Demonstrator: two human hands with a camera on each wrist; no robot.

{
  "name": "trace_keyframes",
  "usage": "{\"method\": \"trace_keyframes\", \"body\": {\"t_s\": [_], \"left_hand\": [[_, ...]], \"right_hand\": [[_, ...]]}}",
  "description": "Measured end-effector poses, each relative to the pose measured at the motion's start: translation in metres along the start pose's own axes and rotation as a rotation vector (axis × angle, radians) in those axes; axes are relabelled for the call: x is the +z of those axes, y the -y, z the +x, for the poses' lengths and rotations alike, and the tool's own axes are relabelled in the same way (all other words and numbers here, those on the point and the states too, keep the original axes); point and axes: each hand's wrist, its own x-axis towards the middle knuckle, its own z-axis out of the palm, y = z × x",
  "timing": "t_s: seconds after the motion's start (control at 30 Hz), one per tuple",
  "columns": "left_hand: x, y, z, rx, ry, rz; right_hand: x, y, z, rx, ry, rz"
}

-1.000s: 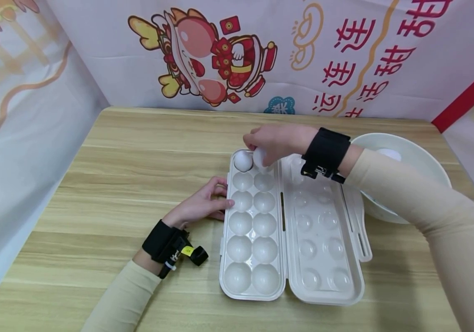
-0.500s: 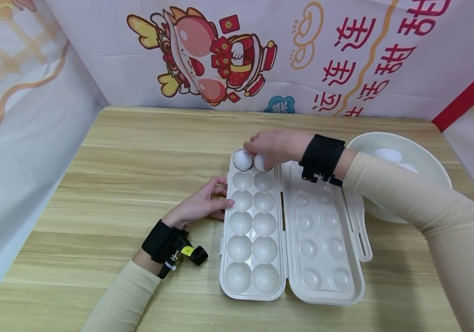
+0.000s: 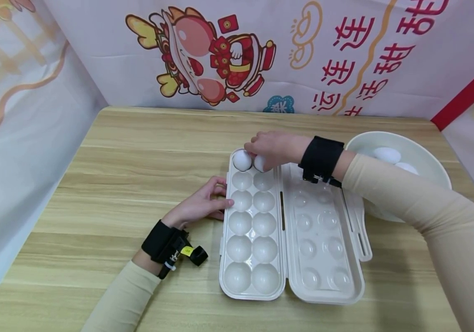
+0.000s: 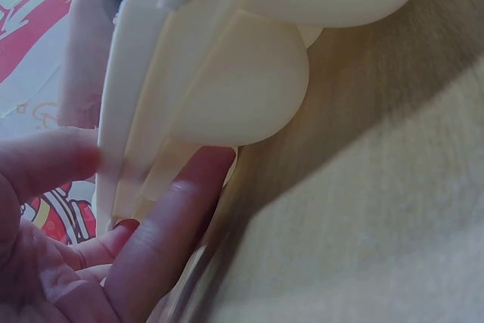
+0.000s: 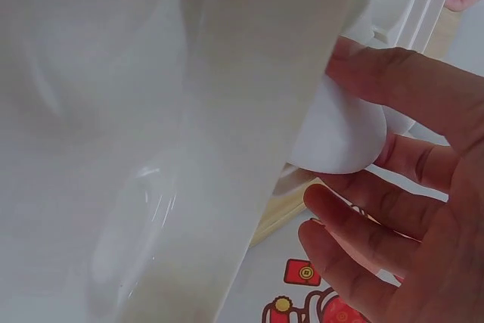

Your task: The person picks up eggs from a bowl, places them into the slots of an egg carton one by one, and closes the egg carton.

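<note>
An open white egg carton (image 3: 253,240) lies on the wooden table, its cup tray on the left and its lid (image 3: 324,240) on the right. One white egg (image 3: 242,160) sits in the far-left cup. My right hand (image 3: 270,146) reaches over the lid, and its fingers (image 5: 393,85) curl round a second egg (image 3: 259,163) (image 5: 340,130) in the far-right cup beside the first. My left hand (image 3: 205,200) is at the tray's left rim (image 4: 125,104), which it pinches between a finger on top and one (image 4: 170,225) underneath.
A white bowl (image 3: 428,159) with more eggs (image 3: 387,154) stands to the right of the carton, partly behind my right forearm. Printed cloth walls close in the table at the back and on both sides. Bare tabletop (image 3: 137,152) stretches left of the carton.
My right hand has lowered its egg from just above the tray into the far-right cup beside the first egg. My left hand has stayed on the rim.
</note>
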Motion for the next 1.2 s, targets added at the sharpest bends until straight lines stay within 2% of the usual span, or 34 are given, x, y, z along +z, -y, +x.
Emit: {"method": "trace_keyframes", "body": {"t_s": [0.23, 0.57, 0.87, 1.2], "left_hand": [[-0.001, 0.0, 0.001, -0.002, -0.001, 0.006], [0.0, -0.001, 0.001, -0.004, -0.005, 0.007], [0.0, -0.001, 0.001, -0.011, -0.006, 0.003], [0.001, 0.0, 0.003, -0.004, 0.006, -0.011]], "right_hand": [[-0.001, -0.003, -0.004, -0.004, -0.005, 0.039], [-0.003, -0.01, -0.017, -0.047, -0.061, 0.018], [-0.008, -0.012, -0.023, -0.023, -0.042, 0.063], [-0.015, -0.015, -0.028, -0.036, -0.043, 0.091]]}}
